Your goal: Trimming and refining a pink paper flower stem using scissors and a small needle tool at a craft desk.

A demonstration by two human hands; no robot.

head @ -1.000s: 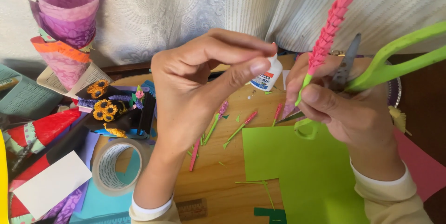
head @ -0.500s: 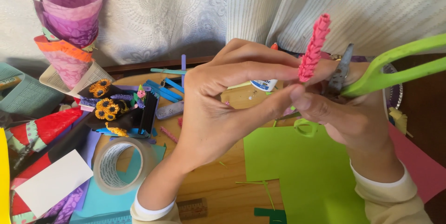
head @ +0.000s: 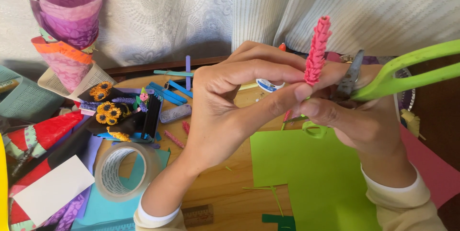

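two hands [head: 287, 101] over cluttered wooden table [head: 230, 197], pale curtains [head: 268, 11] behind

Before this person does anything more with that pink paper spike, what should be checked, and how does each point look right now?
1. Pink spike pinched by left hand fingertips: ok.
2. Right hand supports the spike's base: ok.
3. Green-handled scissors in the right hand, blades shut: cannot tell.
4. Blades close to the fingers: not ok.
5. Green paper sheet lies flat below the hands: ok.
6. Tape roll apart from both hands: ok.
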